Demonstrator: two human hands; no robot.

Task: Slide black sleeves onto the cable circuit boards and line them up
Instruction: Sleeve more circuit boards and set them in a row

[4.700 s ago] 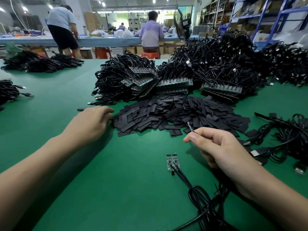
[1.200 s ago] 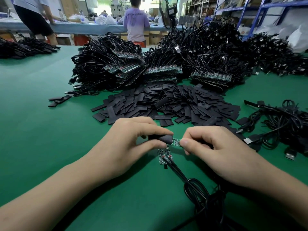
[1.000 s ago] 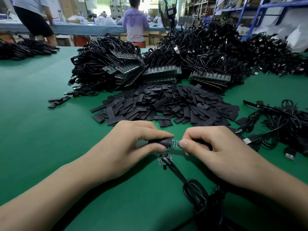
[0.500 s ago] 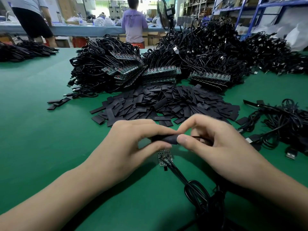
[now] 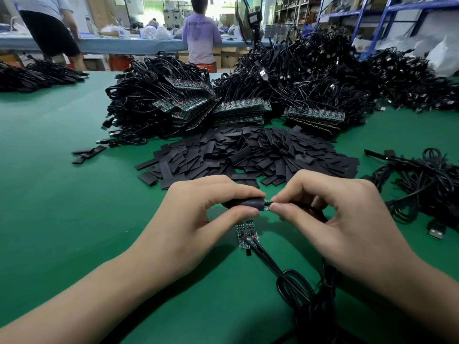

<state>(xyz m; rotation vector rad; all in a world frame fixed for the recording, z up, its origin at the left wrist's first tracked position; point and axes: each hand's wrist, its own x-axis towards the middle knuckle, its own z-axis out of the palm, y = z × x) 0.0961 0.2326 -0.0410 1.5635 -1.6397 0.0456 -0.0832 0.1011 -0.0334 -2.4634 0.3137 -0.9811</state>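
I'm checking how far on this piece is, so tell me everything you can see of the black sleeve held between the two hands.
The black sleeve is a short, matte tube that looks like soft plastic or rubber. It lies roughly level above the green table. The left hand pinches it between thumb and fingers, hiding its left end. At its right end a sliver of the circuit board sticks out, pinched by the right hand. Most of the board seems to be inside.

Workshop hall behind a green table (image 5: 49, 182).
Upper left, a long blue-topped bench (image 5: 119, 43); top centre, a black fan (image 5: 244, 24); upper right, blue shelving (image 5: 387, 21).
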